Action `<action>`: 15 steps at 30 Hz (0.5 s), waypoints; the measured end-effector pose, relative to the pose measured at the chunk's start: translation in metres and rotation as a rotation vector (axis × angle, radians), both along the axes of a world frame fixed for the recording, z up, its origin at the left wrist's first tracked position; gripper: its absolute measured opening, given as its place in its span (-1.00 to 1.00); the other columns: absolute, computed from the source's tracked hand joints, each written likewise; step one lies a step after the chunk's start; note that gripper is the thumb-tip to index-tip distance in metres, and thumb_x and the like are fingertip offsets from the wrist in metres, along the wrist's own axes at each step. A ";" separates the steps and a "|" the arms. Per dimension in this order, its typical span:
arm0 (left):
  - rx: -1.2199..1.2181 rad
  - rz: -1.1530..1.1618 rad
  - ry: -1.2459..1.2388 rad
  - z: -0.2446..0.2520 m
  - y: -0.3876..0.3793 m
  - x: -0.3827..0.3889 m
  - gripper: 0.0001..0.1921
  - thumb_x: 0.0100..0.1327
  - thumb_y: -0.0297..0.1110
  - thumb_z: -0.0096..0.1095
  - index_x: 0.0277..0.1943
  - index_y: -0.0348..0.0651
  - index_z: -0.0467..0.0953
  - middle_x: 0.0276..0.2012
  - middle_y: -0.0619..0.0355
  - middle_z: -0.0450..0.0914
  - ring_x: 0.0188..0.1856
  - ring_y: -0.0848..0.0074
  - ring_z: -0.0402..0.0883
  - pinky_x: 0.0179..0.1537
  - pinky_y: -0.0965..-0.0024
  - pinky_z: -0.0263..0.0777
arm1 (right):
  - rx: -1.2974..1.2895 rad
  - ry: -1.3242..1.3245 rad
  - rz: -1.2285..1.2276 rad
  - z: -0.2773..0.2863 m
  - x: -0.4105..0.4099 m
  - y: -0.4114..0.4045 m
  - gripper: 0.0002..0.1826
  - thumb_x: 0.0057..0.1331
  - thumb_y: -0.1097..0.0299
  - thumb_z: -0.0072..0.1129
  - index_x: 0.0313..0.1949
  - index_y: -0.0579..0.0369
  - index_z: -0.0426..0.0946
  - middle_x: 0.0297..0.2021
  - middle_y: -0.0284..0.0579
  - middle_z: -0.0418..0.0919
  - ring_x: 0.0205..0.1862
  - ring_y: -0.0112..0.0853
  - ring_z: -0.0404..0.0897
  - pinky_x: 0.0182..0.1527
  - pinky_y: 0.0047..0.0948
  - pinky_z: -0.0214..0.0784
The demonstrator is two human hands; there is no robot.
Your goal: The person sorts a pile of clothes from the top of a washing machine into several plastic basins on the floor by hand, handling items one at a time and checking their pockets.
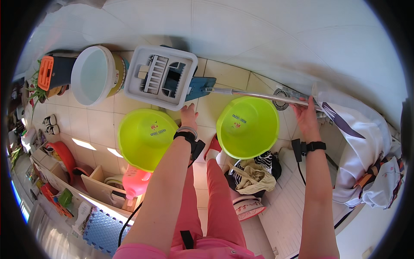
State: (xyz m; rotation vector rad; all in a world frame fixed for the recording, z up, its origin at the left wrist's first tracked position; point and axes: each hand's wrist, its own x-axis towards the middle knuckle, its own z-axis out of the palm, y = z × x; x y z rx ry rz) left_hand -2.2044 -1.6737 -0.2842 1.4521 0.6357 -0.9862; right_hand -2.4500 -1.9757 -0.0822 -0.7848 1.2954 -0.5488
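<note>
My right hand (305,118) grips the metal handle (258,94) of a flat mop, which runs roughly level across the view. Its blue mop head (199,86) sits against the side of a grey mop bucket (137,92) with a wringing insert. My left hand (189,116) is near the bucket's lower right corner, fingers apart and holding nothing; I cannot tell whether it touches the bucket or the mop head. One lime-green basin (142,142) stands below the bucket, partly behind my left forearm. Another lime-green basin (250,126) is under the mop handle.
A white tub of water (90,76) stands left of the mop bucket. Crumpled clothes (254,178) lie in a patterned basin (247,208) by my leg. A floor drain (280,98) is near the wall. A pink jug (136,181) and a white curtain (359,123) flank me.
</note>
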 end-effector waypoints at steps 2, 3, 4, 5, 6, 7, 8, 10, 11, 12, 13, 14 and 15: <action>-0.044 0.017 -0.004 -0.010 0.002 0.005 -0.53 0.30 -0.39 0.01 0.25 0.04 0.14 0.15 0.16 0.31 0.08 0.43 0.35 0.05 0.27 0.33 | -0.008 -0.006 0.028 -0.001 0.001 0.000 -0.50 0.37 -0.06 -0.04 -0.18 0.25 0.40 -0.20 0.09 0.56 -0.18 -0.20 0.63 -0.19 -0.52 0.59; -0.041 0.011 0.005 -0.006 -0.003 0.001 -0.53 0.30 -0.39 0.01 0.25 0.04 0.14 0.15 0.16 0.31 0.08 0.43 0.35 0.05 0.27 0.33 | -0.011 0.011 0.018 0.001 -0.001 -0.003 -0.51 0.38 -0.05 -0.06 -0.18 0.24 0.40 -0.21 0.09 0.56 -0.20 -0.20 0.63 -0.20 -0.53 0.59; -0.030 -0.114 -0.045 -0.001 -0.007 -0.002 -0.54 0.30 -0.39 0.01 0.24 0.02 0.16 0.15 0.16 0.31 0.09 0.45 0.34 0.05 0.28 0.33 | -0.013 0.028 0.009 0.002 -0.003 -0.004 -0.52 0.38 -0.05 -0.07 -0.18 0.23 0.40 -0.21 0.09 0.57 -0.21 -0.21 0.64 -0.21 -0.54 0.59; -0.019 -0.238 -0.095 0.003 -0.012 -0.007 -0.56 0.30 -0.38 0.01 0.22 0.00 0.18 0.15 0.16 0.32 0.11 0.47 0.34 0.05 0.29 0.33 | -0.010 0.035 0.003 0.003 -0.005 -0.004 -0.52 0.38 -0.05 -0.07 -0.18 0.23 0.40 -0.21 0.09 0.57 -0.21 -0.21 0.64 -0.21 -0.54 0.59; -0.054 -0.177 -0.081 0.011 -0.016 -0.015 -0.61 0.30 -0.38 0.01 0.18 -0.05 0.22 0.13 0.16 0.34 0.10 0.47 0.34 0.04 0.31 0.33 | -0.009 0.039 0.004 0.005 -0.006 -0.005 -0.52 0.38 -0.04 -0.07 -0.18 0.23 0.40 -0.21 0.09 0.57 -0.21 -0.21 0.64 -0.21 -0.54 0.59; -0.055 -0.179 -0.079 0.018 -0.021 -0.021 -0.61 0.30 -0.38 0.01 0.18 -0.05 0.22 0.13 0.16 0.34 0.10 0.47 0.34 0.04 0.31 0.33 | -0.009 0.043 0.004 0.007 -0.007 -0.007 -0.53 0.39 -0.04 -0.07 -0.18 0.23 0.40 -0.21 0.09 0.57 -0.21 -0.21 0.64 -0.20 -0.54 0.59; -0.068 -0.285 -0.079 0.025 -0.025 -0.026 -0.63 0.31 -0.37 0.01 0.16 -0.06 0.25 0.12 0.16 0.36 0.09 0.48 0.35 0.04 0.32 0.32 | -0.010 0.046 0.002 0.009 -0.010 -0.008 -0.53 0.39 -0.04 -0.07 -0.18 0.23 0.40 -0.21 0.09 0.57 -0.21 -0.21 0.64 -0.20 -0.54 0.59; -0.146 -0.345 -0.117 0.039 -0.033 -0.036 -0.66 0.32 -0.33 0.02 0.13 -0.11 0.30 0.11 0.16 0.38 0.08 0.51 0.35 0.04 0.39 0.32 | 0.001 0.048 0.025 0.011 -0.006 -0.006 -0.53 0.38 -0.04 -0.06 -0.18 0.22 0.40 -0.22 0.09 0.58 -0.20 -0.21 0.64 -0.21 -0.54 0.59; -0.144 -0.345 -0.119 0.043 -0.039 -0.046 -0.66 0.32 -0.33 0.02 0.13 -0.11 0.30 0.11 0.16 0.38 0.08 0.51 0.35 0.04 0.39 0.32 | 0.002 0.046 0.025 0.012 -0.005 -0.005 -0.53 0.38 -0.04 -0.06 -0.18 0.22 0.40 -0.22 0.09 0.58 -0.20 -0.21 0.64 -0.21 -0.54 0.59; -0.175 -0.317 -0.150 0.054 -0.047 -0.054 -0.67 0.33 -0.32 0.00 0.12 -0.14 0.30 0.11 0.16 0.37 0.09 0.51 0.35 0.06 0.40 0.30 | 0.011 0.043 0.028 0.014 -0.005 -0.004 -0.55 0.38 -0.02 -0.06 -0.19 0.22 0.41 -0.18 0.13 0.57 -0.17 -0.16 0.63 -0.22 -0.54 0.59; -0.189 -0.304 -0.165 0.052 -0.052 -0.060 -0.67 0.33 -0.32 0.00 0.12 -0.15 0.30 0.11 0.16 0.37 0.09 0.51 0.34 0.07 0.40 0.29 | 0.019 0.040 0.031 0.015 -0.005 -0.003 -0.56 0.38 -0.01 -0.05 -0.20 0.21 0.41 -0.15 0.16 0.56 -0.14 -0.12 0.62 -0.23 -0.54 0.60; -0.205 -0.291 -0.178 0.052 -0.057 -0.066 -0.67 0.33 -0.32 -0.01 0.12 -0.16 0.30 0.12 0.16 0.37 0.10 0.51 0.34 0.08 0.40 0.28 | 0.020 0.043 0.030 0.016 -0.006 -0.003 -0.56 0.38 -0.01 -0.05 -0.20 0.21 0.41 -0.15 0.16 0.56 -0.14 -0.12 0.62 -0.23 -0.54 0.60; -0.297 -0.406 -0.110 0.046 -0.061 -0.067 -0.67 0.34 -0.30 -0.02 0.12 -0.18 0.30 0.12 0.12 0.37 0.12 0.46 0.34 0.12 0.37 0.25 | 0.012 0.033 0.044 0.017 -0.004 -0.003 -0.57 0.39 0.01 -0.06 -0.21 0.21 0.41 -0.17 0.13 0.57 -0.15 -0.16 0.63 -0.22 -0.54 0.60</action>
